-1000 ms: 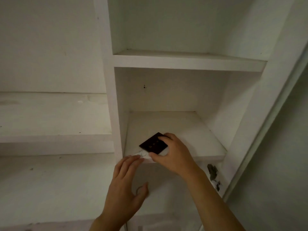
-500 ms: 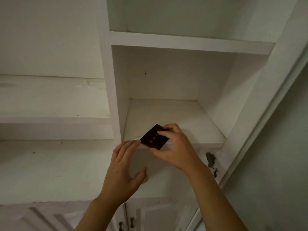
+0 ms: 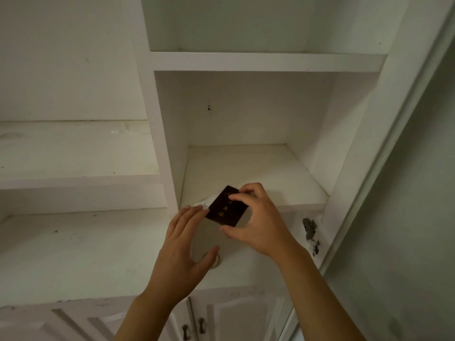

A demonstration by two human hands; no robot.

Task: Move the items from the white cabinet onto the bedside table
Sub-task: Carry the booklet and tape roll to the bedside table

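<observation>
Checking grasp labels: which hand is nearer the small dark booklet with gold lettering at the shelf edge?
Right. The right hand pinches the small dark booklet with gold lettering between fingers and thumb; the left hand is open just below-left, fingertips at its lower-left edge.

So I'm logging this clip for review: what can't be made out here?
- Booklet: gold cover lettering too small and dim to read, head view.
- Booklet's right part: covered by the right hand pinching it.
- Round knob: mostly behind the left hand.
- Bedside table: not in view.
- Lower cabinet doors: cut off by the bottom edge.
</observation>
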